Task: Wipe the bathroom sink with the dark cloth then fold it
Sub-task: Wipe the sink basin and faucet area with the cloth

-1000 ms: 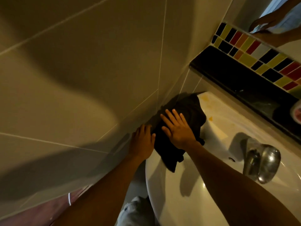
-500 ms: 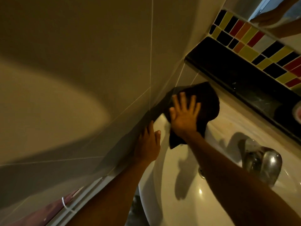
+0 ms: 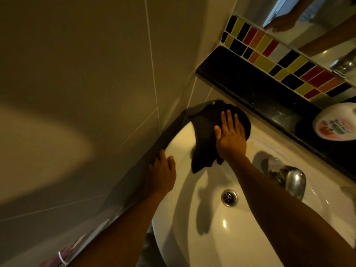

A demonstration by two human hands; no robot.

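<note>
Here our right hand (image 3: pixel 230 136) presses flat, fingers spread, on one cloth (image 3: pixel 207 135) at the sink (image 3: pixel 192 218) rim, centre frame; left hand (image 3: pixel 161 173) rests open beside the wall (image 3: pixel 96 74). One tap (image 3: pixel 289 180), one drain (image 3: pixel 228 197), one tub (image 3: pixel 336 122) right.

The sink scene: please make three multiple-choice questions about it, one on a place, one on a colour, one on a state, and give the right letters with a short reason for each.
1. Where does the dark cloth lie?
A. over the drain
B. on the sink's far rim, near the wall corner
C. on the black ledge

2. What colour is the sink?
A. white
B. black
C. red

3. How is the right hand on the cloth?
A. clenched in a fist
B. pinching one corner
C. flat, fingers spread

Answers:
1 B: the cloth sits at the rim by the corner, away from the drain.
2 A: the basin is glossy white.
3 C: the palm presses down with open fingers, while the left hand rests on the near rim.
</note>
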